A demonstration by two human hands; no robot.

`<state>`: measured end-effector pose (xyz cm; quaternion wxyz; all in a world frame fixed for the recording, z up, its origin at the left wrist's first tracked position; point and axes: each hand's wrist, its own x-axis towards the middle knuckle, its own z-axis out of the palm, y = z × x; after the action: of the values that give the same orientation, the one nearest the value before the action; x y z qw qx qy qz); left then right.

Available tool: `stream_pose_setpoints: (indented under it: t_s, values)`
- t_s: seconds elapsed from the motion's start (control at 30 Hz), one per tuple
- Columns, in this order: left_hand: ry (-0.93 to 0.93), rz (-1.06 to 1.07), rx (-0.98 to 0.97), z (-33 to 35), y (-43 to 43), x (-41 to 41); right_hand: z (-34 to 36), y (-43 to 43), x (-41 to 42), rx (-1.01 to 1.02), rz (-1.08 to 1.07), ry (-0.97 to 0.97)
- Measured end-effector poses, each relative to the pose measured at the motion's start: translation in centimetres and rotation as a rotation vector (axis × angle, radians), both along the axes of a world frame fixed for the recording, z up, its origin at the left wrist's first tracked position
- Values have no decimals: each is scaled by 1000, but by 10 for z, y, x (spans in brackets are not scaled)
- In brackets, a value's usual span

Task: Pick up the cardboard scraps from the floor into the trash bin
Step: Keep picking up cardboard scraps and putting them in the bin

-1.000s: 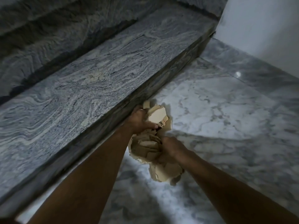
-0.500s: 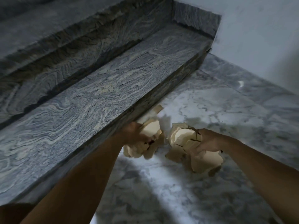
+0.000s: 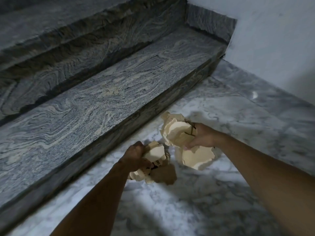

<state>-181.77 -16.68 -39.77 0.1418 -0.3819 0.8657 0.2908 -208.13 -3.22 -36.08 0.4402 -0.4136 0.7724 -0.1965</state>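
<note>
My left hand is closed around a bundle of tan cardboard scraps, some cream-faced, one with dark print. To its right my right hand grips a second, larger bundle of cream cardboard scraps, with a big torn piece hanging below the fingers. Both bundles are held just above the white marble floor, close to the lowest step. No trash bin is in view.
A grey veined stone step runs diagonally on the left, with a higher step behind it. A pale wall closes the corner at the upper right. A small white fleck lies on the floor by the wall.
One second ago both hands held one clump of scraps together. They have split it and drawn apart, the right hand moving right and up with its share. The view has tilted up.
</note>
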Motion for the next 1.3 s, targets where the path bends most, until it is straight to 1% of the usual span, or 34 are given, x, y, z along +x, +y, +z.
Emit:
stream_pose_setpoints:
  t_s: [0.2,0.37,0.5,0.63,0.77,0.83,0.93,1.07,1.13,1.23,1.3]
  values:
    - [46,5,65,-18,-10,6,-15,-85,5,44,144,265]
    - [70,41,158,-30,-16,11,-41,-124,12,77,214,333]
    - [93,32,212,-36,-23,10,-56,-133,0,164,208,309]
    - [99,36,230,-35,-23,11,-92,-131,-15,109,160,248]
    - [107,36,235,-31,-22,10,-76,-124,-3,93,130,227]
    - [82,35,226,-27,-23,10,-69,-119,2,100,105,223]
    - [19,49,217,-20,-28,17,-65,-101,1,92,-12,191]
    - [-8,83,227,7,-41,27,-49,-58,-16,43,-186,35]
    - [30,129,301,30,-43,27,-33,-38,-24,38,-217,-19]
    - [75,145,495,59,-38,20,-9,-24,-34,21,-216,-73]
    - [15,101,535,66,-26,11,-2,-28,-35,27,-154,-87]
